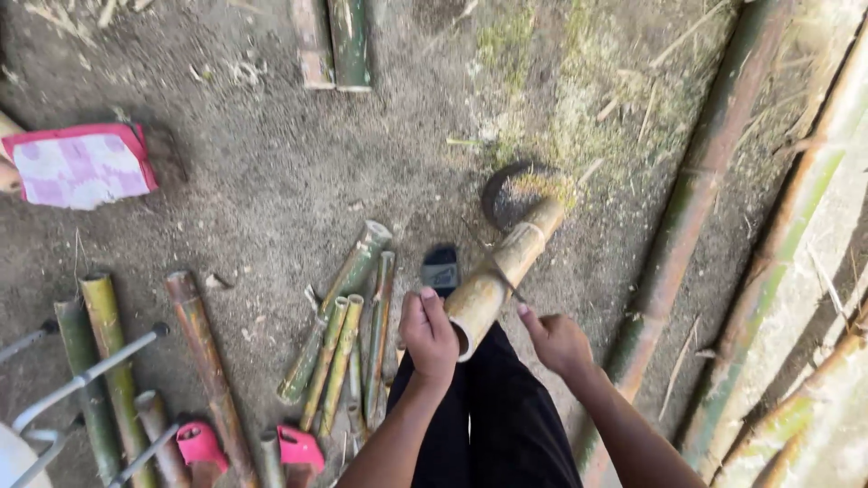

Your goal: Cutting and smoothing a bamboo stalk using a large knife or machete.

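A short yellow-brown bamboo section (502, 271) slants up from my lap, its open end towards me and its far end resting on a dark round object (508, 192) on the ground. My left hand (429, 339) grips the near end from the left side. A thin knife blade (493, 262) lies across the bamboo, and my right hand (556, 343), closed around its handle, sits just right of the bamboo. A dark sandal toe (440, 268) shows beside the section. My black trousers (493, 416) fill the lower middle.
Split bamboo strips (348, 316) lie left of my hands. Thicker bamboo lengths (203, 361) and pink sandals (301, 447) are at the lower left, near a metal frame (86, 375). A pink cloth (81, 167) lies far left. Long bamboo poles (696, 199) run along the right.
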